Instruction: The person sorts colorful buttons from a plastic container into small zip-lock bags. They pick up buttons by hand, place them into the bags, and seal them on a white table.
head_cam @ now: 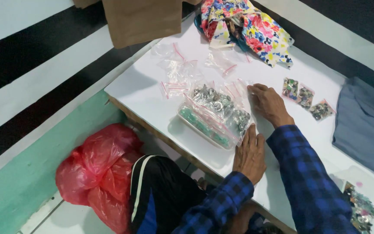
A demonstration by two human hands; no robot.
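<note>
A person sits at a low white worktop (152,104), seen from above, both arms in blue checked sleeves. The left hand (249,151) lies flat and relaxed, fingers extended, against the near end of a clear plastic tray (204,125), steadying it and grasping nothing. The tray sits near the worktop's front edge and holds small silvery metal pieces (215,102) at its far side and green ones (202,128) at its near side, with empty zip bags (211,115) draped over it.

The right hand (268,104) rests palm down just beyond the tray, fingertips touching the loose end of one of those clear bags with a red seal strip; whether it pinches the bag cannot be told.

More empty bags (176,71) lie scattered farther back. Three small filled bags (304,97) lie in a row to the right, apart from the hands. A heap of mixed pieces (360,210) sits at the near right corner.

This looks like the moment of picking up a fresh bag for filling. The next move calls for separating one thin bag from the others and opening its mouth, which needs a fine fingertip pinch.

Also present: a floral cloth (247,24), a grey cloth (364,125), and a red plastic sack (98,171) on the floor.
</note>
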